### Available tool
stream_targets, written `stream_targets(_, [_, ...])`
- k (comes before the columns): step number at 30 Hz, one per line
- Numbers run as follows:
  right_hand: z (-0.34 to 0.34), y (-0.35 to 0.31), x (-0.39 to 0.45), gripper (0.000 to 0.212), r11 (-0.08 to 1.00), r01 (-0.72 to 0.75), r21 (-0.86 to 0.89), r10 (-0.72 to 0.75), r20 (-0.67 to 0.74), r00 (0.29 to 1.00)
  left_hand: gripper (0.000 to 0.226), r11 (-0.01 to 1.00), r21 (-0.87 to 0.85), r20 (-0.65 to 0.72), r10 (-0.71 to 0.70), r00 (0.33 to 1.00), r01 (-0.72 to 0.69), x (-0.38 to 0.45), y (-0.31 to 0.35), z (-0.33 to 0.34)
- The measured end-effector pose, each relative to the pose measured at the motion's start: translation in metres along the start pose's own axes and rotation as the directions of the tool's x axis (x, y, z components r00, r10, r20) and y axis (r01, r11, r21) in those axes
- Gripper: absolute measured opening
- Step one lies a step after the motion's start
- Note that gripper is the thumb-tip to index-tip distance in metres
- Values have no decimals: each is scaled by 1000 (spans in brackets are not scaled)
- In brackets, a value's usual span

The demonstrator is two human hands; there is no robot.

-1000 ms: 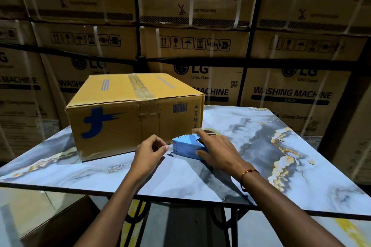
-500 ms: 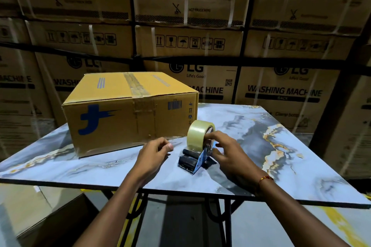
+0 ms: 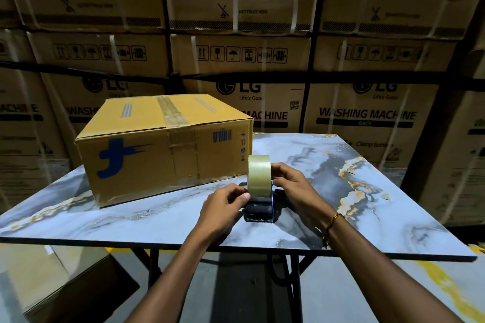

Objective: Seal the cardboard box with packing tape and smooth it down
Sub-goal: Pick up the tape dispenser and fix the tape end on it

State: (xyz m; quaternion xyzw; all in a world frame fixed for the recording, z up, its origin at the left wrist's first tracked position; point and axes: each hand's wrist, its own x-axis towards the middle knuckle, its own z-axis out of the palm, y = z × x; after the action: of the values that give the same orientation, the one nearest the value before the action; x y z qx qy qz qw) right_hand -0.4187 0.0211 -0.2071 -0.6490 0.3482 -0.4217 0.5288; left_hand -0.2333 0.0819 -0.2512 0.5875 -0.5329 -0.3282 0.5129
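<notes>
Standing upright at centre frame on the marbled tabletop [image 3: 341, 217], the tape dispenser [image 3: 259, 211] shows a dark body with a blue edge, carrying a pale translucent tape roll [image 3: 259, 175] on top. Left hand [image 3: 223, 208] comes in from the lower middle of the frame, grip pinched on the roll's lower left edge, thumb and forefinger tips touching the tape. Right hand [image 3: 294, 189] sits on the roll's right side, fingers curled around roll and dispenser frame, grasping it; a thin gold bangle [image 3: 332, 221] on the wrist.

Cardboard box [image 3: 162, 147] rests flat on the tabletop at centre left, just beside the dispenser, its near right corner close behind the roll. Blue logo on front face, barcode toward the right. A strip of brownish tape [image 3: 173, 114] already runs across the closed top flaps and down the front.

Upper frame: stacked washing-machine cartons [image 3: 367, 113] with strapping.
</notes>
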Motion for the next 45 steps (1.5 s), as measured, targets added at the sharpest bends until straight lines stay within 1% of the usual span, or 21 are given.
stream_targets(2, [-4,3,-2,37,1000,11,10,-11,-45,999,35,996,88,-8,33,999,-33,0,-2,1])
stream_targets(4, [-8,8,-8,30,995,68,-74,-78,-129,989,40,989,141,-18,47,999,-44,1,-3,1])
stream_targets(6, [-12,11,-16,20,936,180,-303,-249,-209,946,39,993,115,-18,30,999,-28,2,-3,1])
stream_targets(7, [-15,10,-20,15,865,239,-441,-351,-191,917,39,994,103,-23,24,999,-22,2,-2,1])
stream_targets(8, [-16,10,-25,15,776,294,-558,-426,-119,897,38,995,94,-25,19,1000,-17,2,-2,1])
stream_targets(9, [-16,9,-30,21,681,344,-647,-460,-12,888,38,996,92,-25,16,1000,-14,2,-2,1])
stream_targets(11, [-15,10,-37,38,505,406,-762,-425,190,885,37,992,121,-27,25,999,-22,2,0,1])
stream_targets(13, [-12,14,-40,47,380,420,-824,-403,262,877,37,993,120,-19,21,1000,-18,1,0,0])
stream_targets(14, [-11,15,-41,47,361,418,-833,-423,254,870,37,995,104,-15,11,1000,-9,1,1,1])
stream_targets(20, [-2,17,-40,23,410,417,-811,-475,201,857,38,997,69,9,-28,1000,27,2,0,-1])
stream_targets(24, [5,17,-37,8,477,379,-793,-494,115,862,39,999,14,37,-43,998,42,-2,4,-1])
stream_targets(26, [9,18,-35,6,465,361,-808,-490,105,865,32,1000,14,43,-23,999,23,-5,8,-2])
stream_targets(28, [12,20,-35,5,457,360,-814,-496,103,862,19,997,70,81,14,997,-20,-6,8,-5])
stream_targets(29, [12,20,-35,6,450,359,-818,-500,102,860,19,994,101,112,20,993,-31,-7,8,-7])
stream_targets(31, [13,20,-35,7,432,360,-827,-509,106,854,39,982,180,183,28,983,-62,-10,8,-11])
stream_targets(33, [12,18,-35,7,418,367,-831,-515,116,849,64,929,346,212,59,976,-131,-14,10,-9])
stream_targets(34, [12,17,-36,7,413,369,-833,-513,122,850,69,880,443,206,85,975,-171,-16,12,-7])
stream_targets(36, [12,15,-36,9,398,369,-840,-504,137,853,65,804,558,168,134,977,-206,-18,16,-1])
stream_targets(39, [13,11,-36,12,346,361,-866,-489,162,857,52,821,542,126,135,983,-182,-18,18,1])
stream_targets(43, [16,3,-33,15,292,341,-894,-449,187,874,48,851,499,108,123,987,-160,-17,19,1])
stream_targets(45, [17,-1,-32,15,240,347,-907,-441,216,871,44,850,508,82,116,990,-142,-16,18,3])
